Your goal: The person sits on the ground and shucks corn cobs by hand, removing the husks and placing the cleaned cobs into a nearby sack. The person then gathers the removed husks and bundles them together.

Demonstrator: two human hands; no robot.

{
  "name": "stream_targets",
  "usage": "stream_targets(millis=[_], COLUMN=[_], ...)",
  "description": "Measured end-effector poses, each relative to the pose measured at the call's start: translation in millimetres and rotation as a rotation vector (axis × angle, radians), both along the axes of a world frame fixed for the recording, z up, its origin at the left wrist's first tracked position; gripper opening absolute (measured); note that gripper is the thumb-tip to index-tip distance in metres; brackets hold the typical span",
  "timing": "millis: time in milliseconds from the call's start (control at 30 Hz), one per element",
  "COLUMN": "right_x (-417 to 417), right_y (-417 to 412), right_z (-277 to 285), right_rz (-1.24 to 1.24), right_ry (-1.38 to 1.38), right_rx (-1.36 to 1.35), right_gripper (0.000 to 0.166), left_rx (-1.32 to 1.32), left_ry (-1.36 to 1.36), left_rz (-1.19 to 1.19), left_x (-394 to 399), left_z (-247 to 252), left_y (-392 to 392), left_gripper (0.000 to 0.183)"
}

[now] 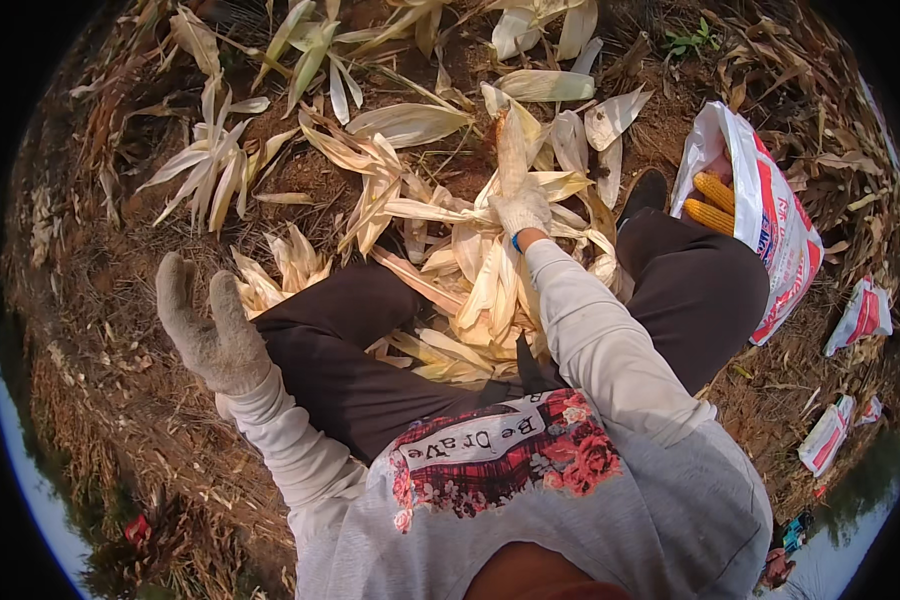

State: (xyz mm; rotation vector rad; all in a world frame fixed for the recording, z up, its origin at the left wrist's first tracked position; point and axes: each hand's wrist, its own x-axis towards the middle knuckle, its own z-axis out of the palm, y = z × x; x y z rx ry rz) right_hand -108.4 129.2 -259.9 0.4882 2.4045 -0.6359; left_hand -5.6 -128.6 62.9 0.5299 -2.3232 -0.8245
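Observation:
My right hand (523, 208), in a pale knit glove, is closed on dry corn husks at the base of a partly husked ear of corn (511, 150). The ear points away from me, and some of its kernels show near the tip. Loose corn husks (487, 292) are piled under that hand and between my legs. My left hand (214, 326), gloved too, is raised beside my left knee with its fingers apart and nothing in it. Beyond my right knee, a white and red woven sack (784, 232) lies with its mouth open, and husked yellow corn cobs (712, 202) show inside.
My bent legs (690, 292) frame the husk pile. More opened husks (217, 165) lie on the soil ahead and to the left. Smaller white and red sacks (862, 315) are on the ground at the far right. Dry stalks (787, 60) cover the upper right.

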Motion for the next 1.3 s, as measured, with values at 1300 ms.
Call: stream_targets(millis=[1300], right_x=[76.6], right_y=[31.1], right_z=[208.1], right_rz=[-0.256], right_ry=[-0.694], right_rx=[-1.935], right_gripper=[0.041], left_rx=[1.939], left_ry=[0.21], left_rz=[-0.567], left_x=[-59.3], left_z=[-24.4], left_y=[135.7], left_gripper=[0.039])
